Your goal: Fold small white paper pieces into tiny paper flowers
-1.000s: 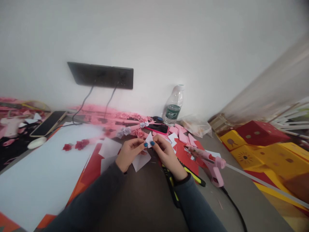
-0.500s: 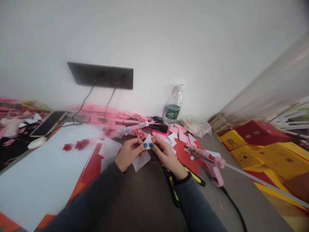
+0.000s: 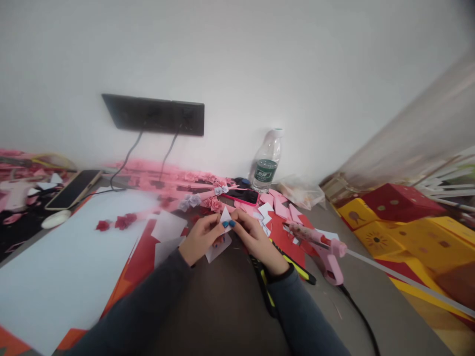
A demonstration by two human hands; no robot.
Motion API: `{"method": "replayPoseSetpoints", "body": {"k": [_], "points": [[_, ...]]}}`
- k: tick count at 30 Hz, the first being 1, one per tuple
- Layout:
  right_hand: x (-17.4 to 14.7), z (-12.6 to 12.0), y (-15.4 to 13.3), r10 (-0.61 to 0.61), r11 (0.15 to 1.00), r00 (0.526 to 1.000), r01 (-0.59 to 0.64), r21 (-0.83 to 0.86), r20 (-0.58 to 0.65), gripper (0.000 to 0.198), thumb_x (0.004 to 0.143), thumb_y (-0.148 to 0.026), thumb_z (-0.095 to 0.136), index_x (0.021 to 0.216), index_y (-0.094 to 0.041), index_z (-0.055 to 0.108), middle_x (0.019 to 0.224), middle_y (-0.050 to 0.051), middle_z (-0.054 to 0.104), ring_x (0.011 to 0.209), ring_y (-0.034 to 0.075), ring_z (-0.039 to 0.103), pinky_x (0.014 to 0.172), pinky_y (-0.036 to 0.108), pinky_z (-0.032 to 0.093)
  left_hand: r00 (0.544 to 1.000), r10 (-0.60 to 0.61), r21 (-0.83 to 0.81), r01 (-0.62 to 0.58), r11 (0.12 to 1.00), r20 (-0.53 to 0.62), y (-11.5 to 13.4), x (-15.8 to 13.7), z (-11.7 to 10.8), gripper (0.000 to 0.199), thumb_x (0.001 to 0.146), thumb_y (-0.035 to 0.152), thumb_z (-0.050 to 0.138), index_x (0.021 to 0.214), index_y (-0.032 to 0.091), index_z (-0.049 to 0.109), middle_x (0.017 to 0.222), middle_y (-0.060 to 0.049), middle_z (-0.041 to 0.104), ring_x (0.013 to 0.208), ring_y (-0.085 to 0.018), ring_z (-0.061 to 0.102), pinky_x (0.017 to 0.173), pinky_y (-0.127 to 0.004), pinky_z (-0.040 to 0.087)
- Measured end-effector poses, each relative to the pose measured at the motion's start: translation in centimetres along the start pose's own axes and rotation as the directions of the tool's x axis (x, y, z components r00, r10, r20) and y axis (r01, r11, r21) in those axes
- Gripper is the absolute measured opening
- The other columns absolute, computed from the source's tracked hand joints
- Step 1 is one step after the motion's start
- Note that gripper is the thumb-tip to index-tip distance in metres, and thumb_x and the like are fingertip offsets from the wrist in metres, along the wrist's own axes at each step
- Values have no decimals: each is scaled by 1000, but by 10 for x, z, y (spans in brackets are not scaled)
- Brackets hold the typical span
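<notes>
Between my two hands is a small folded piece of white paper (image 3: 226,215), its pointed tip facing up. My left hand (image 3: 203,235) pinches its left side, thumb and fingers closed on it. From the other side my right hand (image 3: 256,238) grips the same paper, and the two thumbs almost meet at its lower part. Fingers hide the paper's lower edge. A flat white paper square (image 3: 217,251) lies on the table just under my left hand. Beneath my right forearm are black-and-yellow utility knives (image 3: 300,269).
A pink glue gun (image 3: 326,249) with its cord lies at right, near red paper (image 3: 285,237) and pink pieces. Behind stand a water bottle (image 3: 266,165) and a pink-cased phone (image 3: 245,196). Paper roses (image 3: 190,201) lie left of it. Large white sheets (image 3: 70,267) cover the left; yellow boxes (image 3: 426,242) sit right.
My thumbs have shifted slightly and drawn closer together on the folded paper. The left hand has moved a little to the right. Everything else stays in place.
</notes>
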State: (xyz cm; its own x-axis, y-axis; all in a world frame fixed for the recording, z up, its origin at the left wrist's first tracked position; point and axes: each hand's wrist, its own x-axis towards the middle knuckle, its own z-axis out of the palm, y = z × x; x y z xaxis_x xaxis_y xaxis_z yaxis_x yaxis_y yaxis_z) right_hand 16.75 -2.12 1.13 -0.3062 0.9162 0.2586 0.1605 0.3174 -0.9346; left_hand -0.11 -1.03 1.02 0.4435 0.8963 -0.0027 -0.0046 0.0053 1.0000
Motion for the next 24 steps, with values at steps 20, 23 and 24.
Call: {"method": "replayPoseSetpoints", "body": {"k": [20, 23, 24], "points": [[0, -2, 0, -12, 999, 1000, 11, -40, -24, 38, 96, -54, 46, 77, -22, 48, 70, -1, 45, 64, 15, 42, 58, 28, 35, 1000, 18, 82, -18, 997, -3, 4, -1, 3, 32, 79, 46, 64, 69, 16, 61, 54, 2, 51, 49, -11, 44, 48, -24, 36], [0, -2, -1, -6, 1000, 1000, 6, -19, -18, 39, 95, -56, 47, 76, -21, 48, 70, -1, 44, 64, 15, 42, 57, 27, 35, 998, 52, 140, -48, 989, -30, 6, -1, 2, 32, 80, 45, 63, 69, 15, 64, 57, 1, 52, 52, -12, 46, 49, -23, 36], [0, -1, 0, -4, 1000, 1000, 4, -7, -27, 39, 94, -56, 48, 76, -21, 48, 70, -2, 44, 63, 14, 42, 57, 27, 34, 997, 60, 156, -53, 986, -41, 6, -1, 1, 31, 81, 44, 63, 69, 15, 65, 58, 1, 53, 53, -12, 46, 50, -23, 36]]}}
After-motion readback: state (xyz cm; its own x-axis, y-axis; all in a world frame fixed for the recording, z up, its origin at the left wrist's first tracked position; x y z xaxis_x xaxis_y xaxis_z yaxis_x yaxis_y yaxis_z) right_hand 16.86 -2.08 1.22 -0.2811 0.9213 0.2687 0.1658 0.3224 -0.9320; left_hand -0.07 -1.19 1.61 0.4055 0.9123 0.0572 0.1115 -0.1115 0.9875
